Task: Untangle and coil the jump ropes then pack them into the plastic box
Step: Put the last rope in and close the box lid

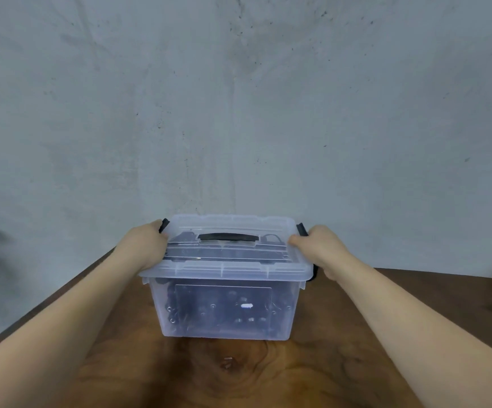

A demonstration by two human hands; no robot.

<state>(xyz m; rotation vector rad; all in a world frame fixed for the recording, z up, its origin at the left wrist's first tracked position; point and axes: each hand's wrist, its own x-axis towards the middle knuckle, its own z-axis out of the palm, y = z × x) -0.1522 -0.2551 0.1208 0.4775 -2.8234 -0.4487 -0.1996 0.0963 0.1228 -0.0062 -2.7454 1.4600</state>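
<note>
1. Left hand [144,245]: it gripped the left end of the lid [224,270], thumb on the top edge and fingers curled down over the black left latch [164,225]. The fingertips were hidden from me.
2. Plastic box [162,319]: it stood upright on the wooden surface [239,375], between the two hands, with the lid on. I judged its thin translucent walls smooth, somewhat slippery and likely to flex if squeezed. The ribbed rim under the lid looked to me the firmer place to take hold.
3. Jump ropes [224,307]: they showed as a dark mass through the front wall, inside the box. I could not tell how neatly they were coiled. I judged them soft, springy and fairly light, and apt to push up against the lid.
4. Lid handle [228,237]: black, it lay flat in its recess at the lid's centre. I would trust it for carrying only with both latches closed, which I could not confirm.
5. Right hand [321,245]: it mirrored the left, thumb on the lid's right edge and fingers wrapped round that end beside the right latch [301,229].
</note>
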